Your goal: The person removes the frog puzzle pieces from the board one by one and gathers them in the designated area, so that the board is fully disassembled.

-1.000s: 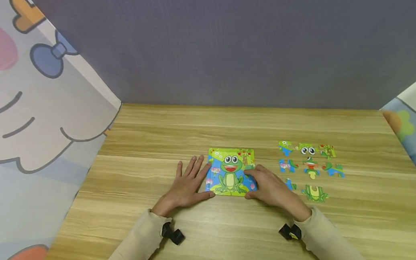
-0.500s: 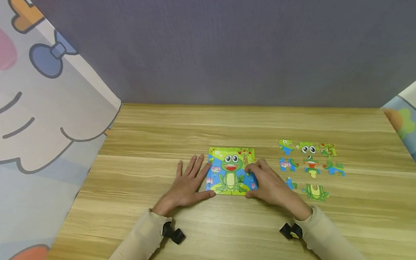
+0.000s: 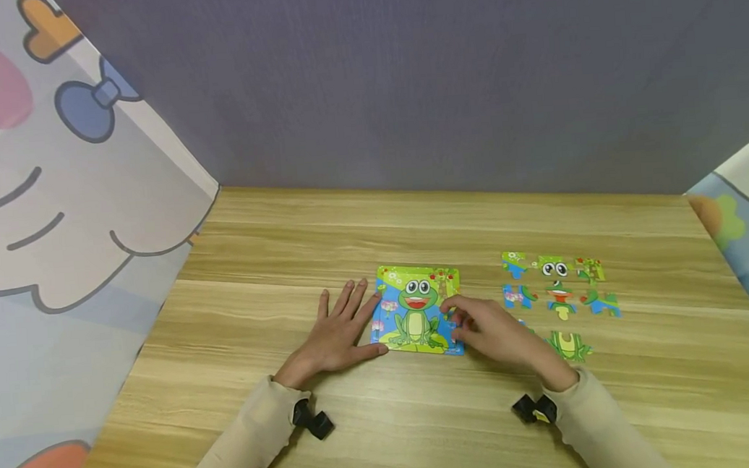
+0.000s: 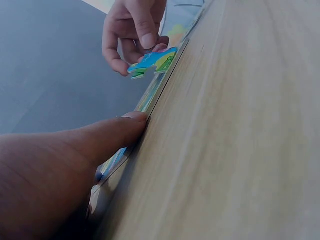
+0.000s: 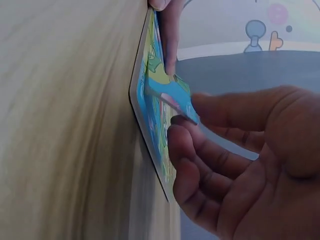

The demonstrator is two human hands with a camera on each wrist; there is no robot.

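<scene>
A square frog jigsaw board (image 3: 413, 300) lies on the wooden table. My left hand (image 3: 332, 335) is spread flat at its left side, with the thumb on the near left corner. At the board's right side, my right hand (image 3: 499, 330) pinches a jigsaw piece (image 5: 172, 92) between thumb and fingers. Blue, green and pink show on this piece (image 4: 155, 60), which is tilted up over the board's near right corner. Whether its lower edge touches the board cannot be told. In the head view the right fingers hide part of it.
Right of the board lie several loose jigsaw pieces in rough rows, among them an eyes piece (image 3: 554, 268) and a frog-legs piece (image 3: 570, 346). One is partly hidden behind the right hand. A grey panel (image 3: 403, 87) rises behind the table (image 3: 285, 255).
My right hand has shifted slightly to the right, uncovering the board's near right corner, and its fingers are now drawn together on the piece. The left hand stays in place.
</scene>
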